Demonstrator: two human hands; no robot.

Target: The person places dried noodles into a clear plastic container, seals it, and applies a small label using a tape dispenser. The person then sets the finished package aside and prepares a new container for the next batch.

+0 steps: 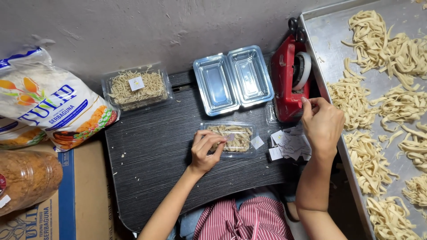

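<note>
Left hand [205, 149] pinches the noodle box [231, 138]; it's light, thin, bendy, best held by its edges; right hand [321, 122] pinches tape [303, 70].

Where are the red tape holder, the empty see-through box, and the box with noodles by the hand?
red tape dispenser [287, 89], head view, red body.
empty clear box [233, 80], head view, middle hinge.
closed noodle box [240, 138], head view, lid.

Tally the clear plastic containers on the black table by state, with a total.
Closed, filled with noodles: 2, one under the left hand at, one by the flour bag at
Open and empty: 1
Total: 3
</note>
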